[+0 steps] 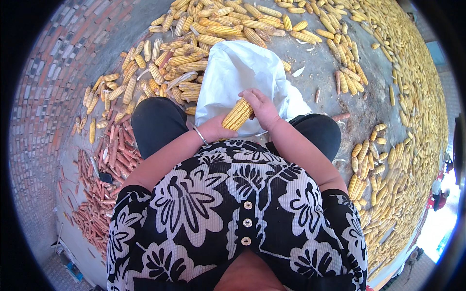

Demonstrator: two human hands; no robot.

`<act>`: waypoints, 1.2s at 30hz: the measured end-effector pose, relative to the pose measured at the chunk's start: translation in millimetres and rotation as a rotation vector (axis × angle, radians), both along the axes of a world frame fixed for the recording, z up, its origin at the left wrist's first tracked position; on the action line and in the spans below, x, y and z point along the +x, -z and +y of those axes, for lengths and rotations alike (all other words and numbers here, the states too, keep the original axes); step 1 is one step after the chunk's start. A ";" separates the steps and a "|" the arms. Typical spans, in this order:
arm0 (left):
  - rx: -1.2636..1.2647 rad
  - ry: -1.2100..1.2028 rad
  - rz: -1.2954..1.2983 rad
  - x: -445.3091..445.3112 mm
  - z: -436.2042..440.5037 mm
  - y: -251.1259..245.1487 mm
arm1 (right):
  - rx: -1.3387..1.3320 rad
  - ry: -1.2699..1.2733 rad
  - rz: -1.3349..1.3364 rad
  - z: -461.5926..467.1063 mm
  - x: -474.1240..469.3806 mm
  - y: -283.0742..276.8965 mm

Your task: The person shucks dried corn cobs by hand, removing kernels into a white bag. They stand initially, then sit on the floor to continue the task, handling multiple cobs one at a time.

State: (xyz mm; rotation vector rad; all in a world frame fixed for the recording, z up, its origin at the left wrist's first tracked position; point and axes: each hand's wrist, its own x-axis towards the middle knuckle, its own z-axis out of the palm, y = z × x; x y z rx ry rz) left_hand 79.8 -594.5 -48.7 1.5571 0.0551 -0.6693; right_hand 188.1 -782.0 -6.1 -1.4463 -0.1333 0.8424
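A full ear of yellow corn [238, 114] is held between both hands above my lap. My left hand [215, 127], with a metal bangle at its wrist, grips the ear's lower end. On the upper end are the fingers of my right hand [261, 107]. Under and beyond the hands, a white woven plastic sack or sheet [240, 69] lies between my knees. Its inside is mostly hidden by the hands and the corn.
Yellow corn ears [189, 60] are piled ahead and to the left. Bare reddish cobs [116, 149] are heaped by the left knee, with a dark flat object [105, 178] on them. A large spread of corn ears [418, 120] covers the right side. A brick wall [47, 83] stands at the left.
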 end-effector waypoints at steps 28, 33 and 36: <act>0.147 -0.022 -0.034 -0.1 -5.5 -11.2 | -0.091 0.015 0.021 1.3 2.7 6.5; 0.113 -0.054 -0.068 -1.8 -8.4 -9.5 | 0.045 0.104 0.090 3.6 -1.5 6.6; 0.116 -0.031 -0.036 -0.2 -7.5 -9.0 | 0.078 0.088 0.104 1.5 0.4 5.4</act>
